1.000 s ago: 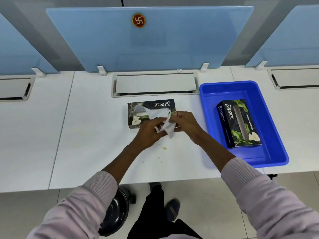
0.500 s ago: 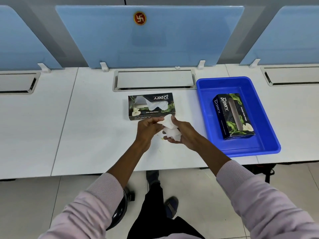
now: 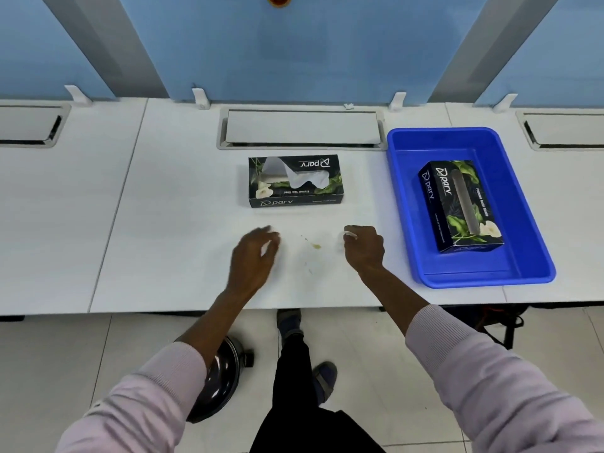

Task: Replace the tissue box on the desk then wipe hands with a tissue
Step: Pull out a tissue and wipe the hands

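Note:
A dark tissue box [image 3: 295, 191] with leaf print lies on the white desk [image 3: 163, 223], a white tissue [image 3: 294, 173] poking out of its top slot. A second box of the same kind [image 3: 461, 207] lies in the blue tray [image 3: 397, 191] to the right. My left hand [image 3: 255, 253] hovers in front of the desk box, fingers apart, holding nothing, blurred by motion. My right hand [image 3: 364, 248] is curled near the tray's left wall, and a bit of crumpled white tissue [image 3: 349, 237] shows at its fingertips.
A small yellowish stain [image 3: 315, 245] marks the desk between my hands. A closed cable hatch [image 3: 300, 129] sits behind the box, below blue partition panels [image 3: 294, 44]. Under the desk edge are a black stool base [image 3: 222, 377] and my legs.
My hands were together rubbing the tissue; now they have parted. The left hand let go and moved left, the right moved right with the tissue.

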`<action>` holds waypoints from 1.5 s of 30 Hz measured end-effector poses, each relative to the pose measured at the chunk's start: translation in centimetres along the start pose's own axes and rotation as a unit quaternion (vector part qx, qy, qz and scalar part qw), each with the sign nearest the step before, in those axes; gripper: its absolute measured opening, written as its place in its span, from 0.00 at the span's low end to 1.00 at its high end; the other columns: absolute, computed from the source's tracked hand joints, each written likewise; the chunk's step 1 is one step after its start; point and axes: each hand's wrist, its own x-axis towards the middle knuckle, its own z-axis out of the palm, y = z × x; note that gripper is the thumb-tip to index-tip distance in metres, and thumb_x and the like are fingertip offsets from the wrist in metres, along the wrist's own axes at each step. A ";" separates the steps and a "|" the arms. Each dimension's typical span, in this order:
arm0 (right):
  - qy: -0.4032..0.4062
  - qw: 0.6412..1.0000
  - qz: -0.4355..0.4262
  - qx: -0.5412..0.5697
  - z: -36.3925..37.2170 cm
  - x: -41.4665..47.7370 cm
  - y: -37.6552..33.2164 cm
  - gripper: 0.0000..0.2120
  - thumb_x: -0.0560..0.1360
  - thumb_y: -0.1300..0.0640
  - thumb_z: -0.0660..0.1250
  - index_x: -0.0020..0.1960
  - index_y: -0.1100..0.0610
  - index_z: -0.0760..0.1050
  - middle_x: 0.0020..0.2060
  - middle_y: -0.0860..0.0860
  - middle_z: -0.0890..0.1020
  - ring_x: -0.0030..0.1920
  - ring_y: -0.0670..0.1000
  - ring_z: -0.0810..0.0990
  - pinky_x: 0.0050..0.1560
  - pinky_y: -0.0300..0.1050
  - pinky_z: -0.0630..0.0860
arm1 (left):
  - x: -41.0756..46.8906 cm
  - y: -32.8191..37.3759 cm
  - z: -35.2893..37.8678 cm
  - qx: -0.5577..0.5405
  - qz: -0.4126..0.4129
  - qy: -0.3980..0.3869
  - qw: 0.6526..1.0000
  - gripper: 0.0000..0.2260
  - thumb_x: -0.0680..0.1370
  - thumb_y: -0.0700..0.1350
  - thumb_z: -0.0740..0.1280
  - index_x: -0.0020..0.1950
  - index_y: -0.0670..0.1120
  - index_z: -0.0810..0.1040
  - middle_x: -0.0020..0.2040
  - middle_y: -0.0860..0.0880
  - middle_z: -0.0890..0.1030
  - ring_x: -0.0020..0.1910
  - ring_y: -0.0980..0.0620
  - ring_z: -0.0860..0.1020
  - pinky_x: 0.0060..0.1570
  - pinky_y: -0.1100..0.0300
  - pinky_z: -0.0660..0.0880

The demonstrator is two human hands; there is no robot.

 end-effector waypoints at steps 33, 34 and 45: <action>-0.040 0.944 -0.229 -0.236 12.7 -2.1 3.0 0.41 0.82 0.37 0.50 0.81 0.66 0.45 0.82 0.62 0.45 0.82 0.59 0.43 0.82 0.55 0.43 | 0.0 -10.5 0.5 0.298 0.052 0.070 0.951 0.22 0.86 0.48 0.50 0.79 0.46 0.64 0.81 0.38 0.60 0.81 0.39 0.57 0.80 0.43 0.54; -0.059 0.936 -0.255 -0.234 14.1 -3.3 2.2 0.40 0.82 0.39 0.50 0.81 0.66 0.45 0.82 0.62 0.45 0.82 0.60 0.42 0.82 0.56 0.43 | 0.0 -10.5 0.5 0.300 0.052 0.069 0.950 0.22 0.86 0.48 0.50 0.79 0.46 0.64 0.81 0.38 0.59 0.81 0.39 0.57 0.80 0.43 0.54; -0.076 0.882 -0.335 -0.324 10.1 -2.2 6.8 0.41 0.81 0.36 0.46 0.81 0.67 0.48 0.82 0.62 0.48 0.82 0.60 0.47 0.82 0.57 0.49 | 0.0 -10.8 0.3 0.286 0.054 0.068 0.954 0.21 0.85 0.47 0.50 0.78 0.46 0.65 0.81 0.38 0.60 0.81 0.40 0.57 0.80 0.44 0.54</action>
